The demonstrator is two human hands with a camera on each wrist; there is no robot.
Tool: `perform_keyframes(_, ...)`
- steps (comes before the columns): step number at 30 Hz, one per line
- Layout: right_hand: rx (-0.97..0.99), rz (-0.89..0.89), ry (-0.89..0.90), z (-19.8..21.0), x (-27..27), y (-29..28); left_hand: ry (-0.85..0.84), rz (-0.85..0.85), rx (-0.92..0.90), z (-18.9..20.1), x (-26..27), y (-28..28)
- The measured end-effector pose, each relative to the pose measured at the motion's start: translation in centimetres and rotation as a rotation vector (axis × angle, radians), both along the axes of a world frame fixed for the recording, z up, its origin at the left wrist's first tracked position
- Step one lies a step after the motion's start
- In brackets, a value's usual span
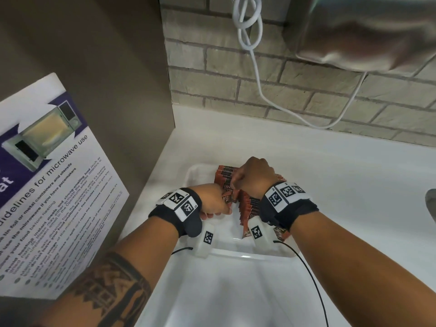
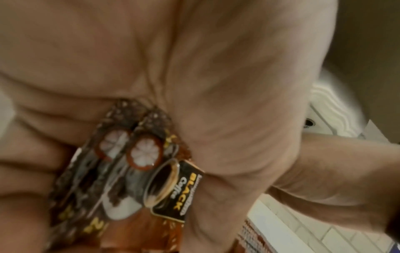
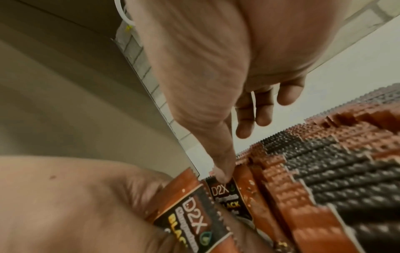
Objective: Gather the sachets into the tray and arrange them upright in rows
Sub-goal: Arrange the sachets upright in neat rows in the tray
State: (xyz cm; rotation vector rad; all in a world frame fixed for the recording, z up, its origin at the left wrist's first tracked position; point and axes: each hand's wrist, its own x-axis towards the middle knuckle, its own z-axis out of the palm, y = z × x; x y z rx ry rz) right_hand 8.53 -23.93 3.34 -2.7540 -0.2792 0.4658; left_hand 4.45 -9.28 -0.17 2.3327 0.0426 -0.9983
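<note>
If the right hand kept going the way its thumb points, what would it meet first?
Probably the D2X sachet under the right hand's thumb, standing beside the packed rows in the tray; contact looks already made, though depth is unclear.

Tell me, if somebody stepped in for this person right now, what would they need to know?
Left hand grips a small bunch of sachets over the tray.
Right hand pinches the top of one sachet at the rows' left edge.
Done: many sachets already stand upright in rows inside the tray.
Left: seat the pinched sachet, then stand up the left hand's bunch.
</note>
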Motion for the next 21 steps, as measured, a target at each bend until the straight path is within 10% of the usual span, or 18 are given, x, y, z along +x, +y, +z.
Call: perform_keyframes(21,0.109,0.043,-0.015,0.19,0.56,-0.7,-0.005,0.013,-0.07,-0.16,0.05,-0.38)
